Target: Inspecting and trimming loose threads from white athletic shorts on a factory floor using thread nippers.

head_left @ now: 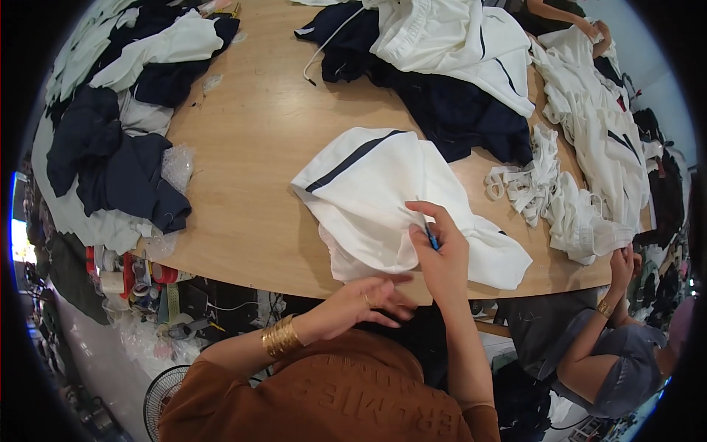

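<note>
A white garment with a dark navy stripe lies bunched on the table in front of me. My right hand is over its near part, fingers closed around a small blue-handled tool with a thin pale tip; its exact kind is hard to make out. My left hand is at the table's front edge, just below the garment's near hem. Its fingers are apart and slightly blurred, and nothing shows in them.
White shorts and navy garments are heaped at the far side. Dark and white clothes pile up on the left. White straps lie to the right, where co-workers' hands handle white garments.
</note>
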`<state>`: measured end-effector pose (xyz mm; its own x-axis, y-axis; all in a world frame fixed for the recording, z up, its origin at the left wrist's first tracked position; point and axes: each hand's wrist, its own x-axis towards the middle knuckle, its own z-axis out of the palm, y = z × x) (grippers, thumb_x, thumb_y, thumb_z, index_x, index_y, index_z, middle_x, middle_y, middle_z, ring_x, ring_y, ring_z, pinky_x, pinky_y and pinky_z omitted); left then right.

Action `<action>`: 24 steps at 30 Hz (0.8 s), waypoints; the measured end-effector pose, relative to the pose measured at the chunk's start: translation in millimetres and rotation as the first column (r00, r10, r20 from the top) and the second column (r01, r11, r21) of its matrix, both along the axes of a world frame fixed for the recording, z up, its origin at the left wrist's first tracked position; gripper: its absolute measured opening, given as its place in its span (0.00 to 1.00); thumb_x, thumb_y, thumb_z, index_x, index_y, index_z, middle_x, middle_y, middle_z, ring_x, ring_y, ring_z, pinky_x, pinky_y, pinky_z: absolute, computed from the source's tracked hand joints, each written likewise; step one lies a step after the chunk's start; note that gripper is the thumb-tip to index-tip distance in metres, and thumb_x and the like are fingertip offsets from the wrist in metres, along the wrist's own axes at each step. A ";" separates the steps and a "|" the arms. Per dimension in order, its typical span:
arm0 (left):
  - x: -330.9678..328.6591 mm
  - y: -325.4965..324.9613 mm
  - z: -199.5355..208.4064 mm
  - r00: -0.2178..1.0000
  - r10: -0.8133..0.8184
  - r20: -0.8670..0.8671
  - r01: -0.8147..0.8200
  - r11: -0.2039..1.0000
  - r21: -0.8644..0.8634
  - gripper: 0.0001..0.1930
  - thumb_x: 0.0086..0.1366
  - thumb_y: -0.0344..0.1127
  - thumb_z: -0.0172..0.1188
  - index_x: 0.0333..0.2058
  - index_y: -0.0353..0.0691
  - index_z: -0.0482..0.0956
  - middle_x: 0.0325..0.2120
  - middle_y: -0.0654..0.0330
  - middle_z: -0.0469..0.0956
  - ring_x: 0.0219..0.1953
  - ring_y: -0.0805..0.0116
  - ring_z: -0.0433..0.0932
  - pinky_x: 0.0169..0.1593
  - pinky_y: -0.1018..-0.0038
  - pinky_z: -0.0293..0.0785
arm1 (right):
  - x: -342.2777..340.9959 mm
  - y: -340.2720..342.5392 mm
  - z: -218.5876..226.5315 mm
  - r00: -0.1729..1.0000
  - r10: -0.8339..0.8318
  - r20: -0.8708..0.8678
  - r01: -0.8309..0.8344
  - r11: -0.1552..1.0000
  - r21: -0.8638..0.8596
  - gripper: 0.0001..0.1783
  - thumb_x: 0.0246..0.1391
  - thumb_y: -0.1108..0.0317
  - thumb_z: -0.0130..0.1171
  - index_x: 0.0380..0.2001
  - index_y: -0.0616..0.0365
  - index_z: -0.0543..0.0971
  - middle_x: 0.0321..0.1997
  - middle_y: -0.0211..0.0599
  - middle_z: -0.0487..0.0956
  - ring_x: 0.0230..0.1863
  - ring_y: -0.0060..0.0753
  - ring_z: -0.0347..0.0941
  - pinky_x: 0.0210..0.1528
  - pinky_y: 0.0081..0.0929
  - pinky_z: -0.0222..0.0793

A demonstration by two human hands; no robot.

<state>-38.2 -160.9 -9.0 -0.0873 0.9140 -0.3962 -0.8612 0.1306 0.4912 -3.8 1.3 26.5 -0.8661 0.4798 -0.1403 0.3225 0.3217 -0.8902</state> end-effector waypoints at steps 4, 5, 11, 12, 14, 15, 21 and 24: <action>-6.6 24.7 -5.8 0.854 0.325 0.406 -0.379 0.924 0.058 0.21 0.67 0.41 0.44 0.54 0.37 0.58 0.49 0.55 0.67 0.50 0.64 0.68 0.53 0.59 0.68 | 15.3 -2.7 5.4 0.983 -0.100 -0.154 0.073 0.982 -0.174 0.12 0.52 0.76 0.50 0.41 0.57 0.74 0.19 0.20 0.63 0.22 0.12 0.52 0.24 0.12 0.50; -10.5 25.4 -2.4 0.862 0.325 0.389 -0.369 0.929 0.042 0.20 0.66 0.36 0.45 0.54 0.36 0.57 0.50 0.56 0.66 0.51 0.64 0.68 0.54 0.57 0.67 | 20.3 -4.4 9.3 0.963 -0.171 -0.207 0.144 0.980 -0.140 0.11 0.53 0.76 0.50 0.41 0.58 0.73 0.22 0.20 0.64 0.24 0.12 0.53 0.26 0.11 0.50; -11.3 33.5 6.3 0.903 0.422 0.081 -0.429 0.898 0.098 0.20 0.63 0.26 0.45 0.54 0.33 0.56 0.50 0.54 0.65 0.52 0.62 0.68 0.54 0.59 0.68 | 49.9 1.5 5.4 0.789 -0.578 -0.207 0.439 0.768 -0.467 0.14 0.54 0.74 0.49 0.45 0.56 0.71 0.22 0.17 0.66 0.17 0.06 0.52 0.19 0.08 0.46; -10.6 33.3 7.0 0.908 0.411 0.082 -0.418 0.903 0.097 0.20 0.63 0.26 0.45 0.54 0.33 0.56 0.50 0.54 0.65 0.52 0.62 0.68 0.54 0.59 0.68 | 52.2 1.7 4.3 0.774 -0.605 -0.188 0.443 0.729 -0.522 0.14 0.54 0.74 0.49 0.45 0.56 0.71 0.20 0.17 0.65 0.15 0.06 0.50 0.16 0.09 0.43; -8.5 32.9 12.2 0.931 0.363 -0.034 -0.351 0.918 0.186 0.21 0.62 0.24 0.47 0.54 0.31 0.57 0.50 0.51 0.65 0.52 0.61 0.68 0.54 0.59 0.69 | 57.2 1.9 1.4 0.751 -0.639 -0.166 0.453 0.682 -0.575 0.14 0.54 0.74 0.50 0.45 0.55 0.71 0.19 0.16 0.63 0.13 0.05 0.47 0.13 0.09 0.40; -8.3 34.4 15.2 0.935 0.354 -0.032 -0.343 0.921 0.185 0.21 0.62 0.24 0.47 0.54 0.31 0.57 0.50 0.51 0.65 0.52 0.61 0.68 0.54 0.59 0.69 | 60.2 1.9 -0.5 0.756 -0.631 -0.173 0.449 0.694 -0.563 0.15 0.54 0.73 0.51 0.46 0.56 0.70 0.18 0.17 0.64 0.13 0.06 0.48 0.13 0.10 0.40; -6.0 36.6 12.6 0.947 0.315 0.060 -0.316 0.949 0.007 0.22 0.60 0.22 0.48 0.53 0.30 0.58 0.50 0.52 0.66 0.52 0.61 0.68 0.54 0.62 0.69 | 66.0 3.2 -3.6 0.720 -0.668 -0.189 0.455 0.659 -0.599 0.17 0.54 0.73 0.51 0.49 0.58 0.69 0.16 0.18 0.65 0.11 0.07 0.48 0.12 0.11 0.41; -5.7 34.4 12.5 0.956 0.292 0.019 -0.292 0.956 0.011 0.22 0.60 0.22 0.48 0.54 0.30 0.58 0.51 0.52 0.65 0.52 0.60 0.68 0.54 0.63 0.69 | 67.0 6.1 -4.4 0.719 -0.676 -0.159 0.450 0.628 -0.636 0.17 0.55 0.72 0.49 0.49 0.59 0.68 0.16 0.19 0.65 0.10 0.08 0.49 0.11 0.12 0.42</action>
